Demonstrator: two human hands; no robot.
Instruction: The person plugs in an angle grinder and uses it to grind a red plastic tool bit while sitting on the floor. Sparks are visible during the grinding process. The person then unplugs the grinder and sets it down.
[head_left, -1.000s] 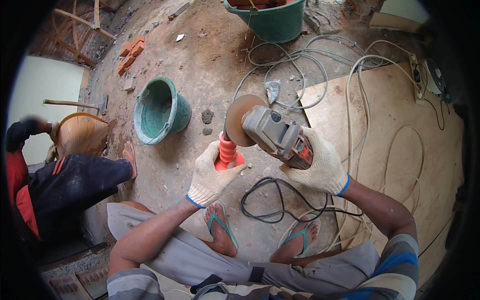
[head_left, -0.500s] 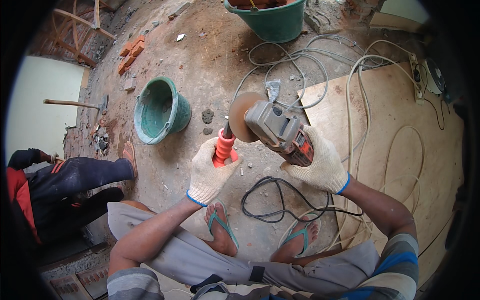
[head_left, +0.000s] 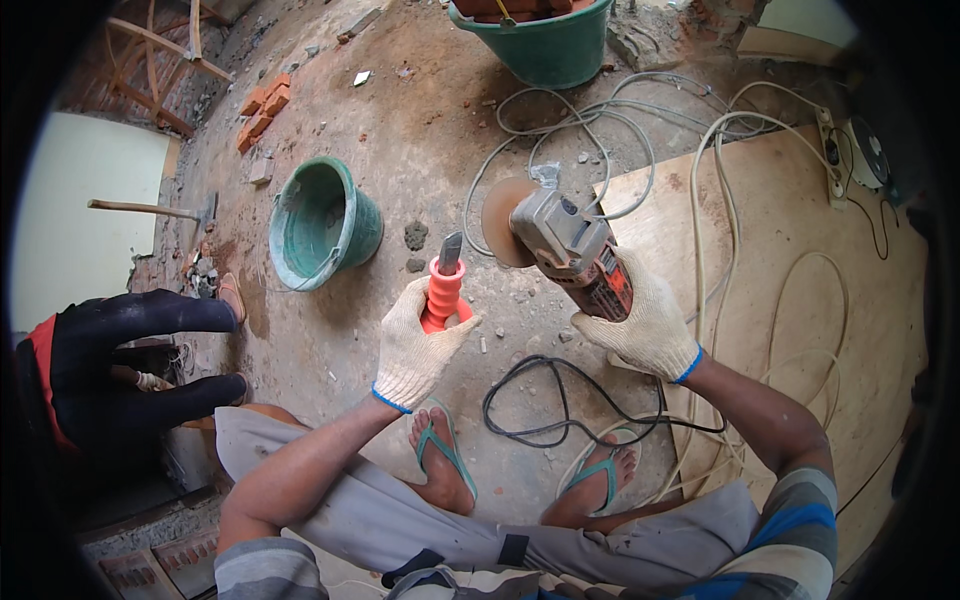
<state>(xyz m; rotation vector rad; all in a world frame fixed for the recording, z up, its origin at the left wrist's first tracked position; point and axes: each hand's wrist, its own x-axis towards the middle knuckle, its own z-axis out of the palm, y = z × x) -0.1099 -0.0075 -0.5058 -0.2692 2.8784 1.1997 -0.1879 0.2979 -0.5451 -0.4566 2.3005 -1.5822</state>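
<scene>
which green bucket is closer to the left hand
The pale-rimmed bucket left of centre; the other bucket at the top edge holds reddish pieces and sits farther from the left hand.

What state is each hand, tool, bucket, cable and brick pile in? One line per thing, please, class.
Left hand: gloved, closed around the chisel.
Right hand: gloved, gripping the angle grinder.
Chisel: tip exposed, apart from the disc.
Angle grinder: held, disc fitted; whether running, cannot tell.
Nearer bucket: open, smeared inside.
Farther bucket: open, holding reddish blocks.
Brick pile: loosely heaped.
Black cable: loosely looped.
Grey cable: loosely coiled.
</scene>
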